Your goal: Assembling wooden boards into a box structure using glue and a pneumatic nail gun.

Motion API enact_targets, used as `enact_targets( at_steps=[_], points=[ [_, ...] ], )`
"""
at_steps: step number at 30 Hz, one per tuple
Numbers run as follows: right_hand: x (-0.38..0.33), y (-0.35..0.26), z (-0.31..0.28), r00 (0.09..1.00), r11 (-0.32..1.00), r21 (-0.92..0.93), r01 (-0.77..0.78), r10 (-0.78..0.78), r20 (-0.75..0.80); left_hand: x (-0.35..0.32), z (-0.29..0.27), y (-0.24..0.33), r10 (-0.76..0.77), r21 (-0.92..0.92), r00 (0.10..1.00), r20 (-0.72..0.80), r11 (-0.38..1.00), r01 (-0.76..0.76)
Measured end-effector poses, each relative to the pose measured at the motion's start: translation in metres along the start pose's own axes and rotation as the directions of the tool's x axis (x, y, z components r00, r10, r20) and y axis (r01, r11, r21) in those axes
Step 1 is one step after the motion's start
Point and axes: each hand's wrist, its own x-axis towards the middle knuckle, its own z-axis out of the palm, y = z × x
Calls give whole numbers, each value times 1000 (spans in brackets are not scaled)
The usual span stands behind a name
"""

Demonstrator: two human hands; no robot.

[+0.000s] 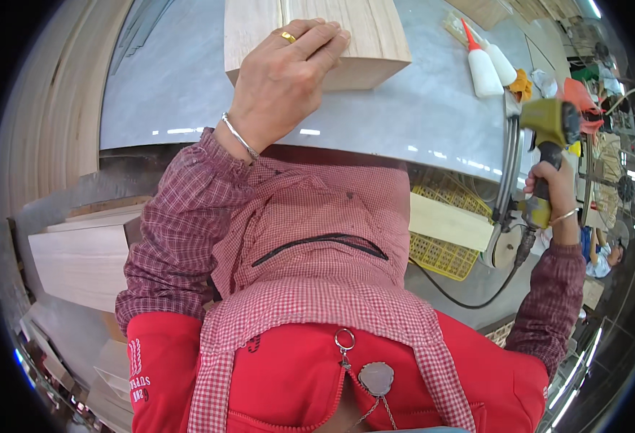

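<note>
A pale wooden box [371,36] rests on the grey-blue worktable [180,79] in front of me. My left hand [281,72], with a gold ring, lies over its near edge, fingers bent together against the top; the thumb is hidden. Out to the right, my right hand [554,184] is wrapped round the dark grip of an olive-yellow and black nail gun [545,123]. Its head is raised beside the table's right end, well apart from the box. From the bottom of the grip runs a dark air hose [469,304].
Two white glue bottles [485,72], one red-tipped, stand at the table's right, near an orange cloth [521,85]. Below are a yellow plastic crate [440,263] and a board [451,220]. Long planks [65,94] and another wooden box [79,256] are on the left. Another person [605,258] is far right.
</note>
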Motion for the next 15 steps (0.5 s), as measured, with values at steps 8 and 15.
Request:
enact_targets(
  at_steps=[8, 15],
  points=[
    [-81, -140, 49, 957, 884, 464, -47, -94, 276, -1, 7, -2, -28, 36, 999, -23, 999, 29],
    [-88, -162, 61, 938, 920, 391, -9, -127, 321, 2, 2, 5, -20, 56, 1000, -18, 998, 21]
  ],
)
